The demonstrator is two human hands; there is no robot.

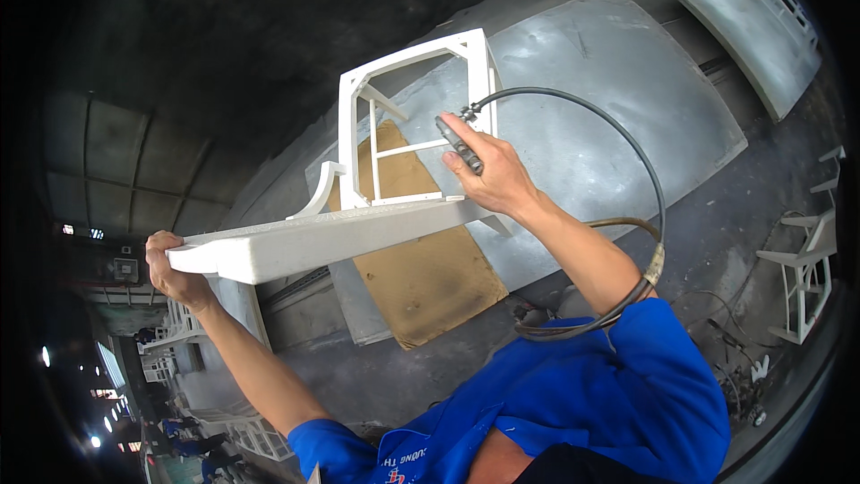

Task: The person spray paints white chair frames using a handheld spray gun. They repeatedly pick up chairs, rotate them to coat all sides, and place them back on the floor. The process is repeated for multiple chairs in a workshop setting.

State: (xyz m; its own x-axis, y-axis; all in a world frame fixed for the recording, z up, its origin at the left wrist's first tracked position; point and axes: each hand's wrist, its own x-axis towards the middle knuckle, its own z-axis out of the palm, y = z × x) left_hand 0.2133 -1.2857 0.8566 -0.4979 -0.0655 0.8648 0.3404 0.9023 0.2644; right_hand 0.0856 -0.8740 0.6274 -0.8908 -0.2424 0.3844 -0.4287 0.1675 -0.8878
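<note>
A white chair [296,237] lies tipped, its backrest stretching toward my left and its open seat frame and legs standing farther off. At the far left end of the backrest, my left hand [179,273] is closed around the edge. My right hand [497,175] grips a dark metal air gun [461,148] above the chair, near the seat frame. A black hose [618,125] leaves the tool's upper end, arcs to the right and loops by my right upper arm. The gun's nozzle cannot be made out.
Beneath the chair are a brown cardboard sheet [430,291] and a large grey metal sheet [591,63]. More white chair parts [802,260] stand at the right, by cables on the floor. Another curved sheet [743,27] lies at the far right. People and furniture appear at the lower left.
</note>
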